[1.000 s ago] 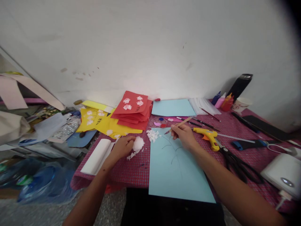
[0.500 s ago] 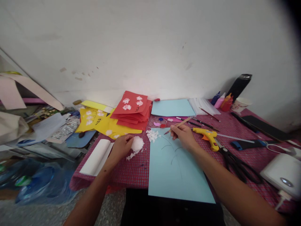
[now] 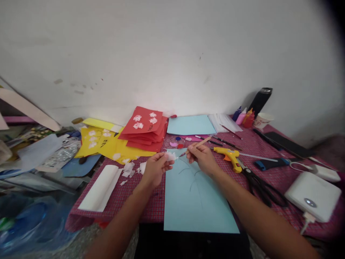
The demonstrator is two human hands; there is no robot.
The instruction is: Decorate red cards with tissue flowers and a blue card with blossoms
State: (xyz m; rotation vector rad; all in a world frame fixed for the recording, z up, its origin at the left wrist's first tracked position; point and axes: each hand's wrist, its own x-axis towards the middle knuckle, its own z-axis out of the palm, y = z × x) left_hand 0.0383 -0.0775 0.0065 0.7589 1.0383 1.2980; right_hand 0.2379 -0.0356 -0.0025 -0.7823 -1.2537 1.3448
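My left hand [image 3: 157, 167] pinches a piece of thin white tissue paper [image 3: 170, 156] over the top left corner of a light blue sheet [image 3: 198, 205]. With bent fingers, my right hand [image 3: 202, 158] holds a paintbrush [image 3: 202, 142] by its pale handle; its dark tip is close to the tissue paper. Thin curved dark lines run across the blue sheet. Torn scraps of white tissue [image 3: 128, 169] lie left of my left hand, beside a folded white paper [image 3: 101, 189]. Behind my hands is a small clear palette with pink, blue and red paint [image 3: 180, 146].
Red cards [image 3: 142, 124] with white paper blossoms are stacked behind, near yellow sheets [image 3: 94, 142]. To the right lie a yellow glue gun [image 3: 229, 156], black scissors [image 3: 262, 187], a blue-black cutter [image 3: 272, 164] and a white device [image 3: 314, 196]. Paint bottles [image 3: 244, 117] stand near the wall.
My left hand has moved right from the tissue scraps to the blue sheet's corner, now with tissue in its fingers. The brush tip has come down toward it. The view has shifted slightly.
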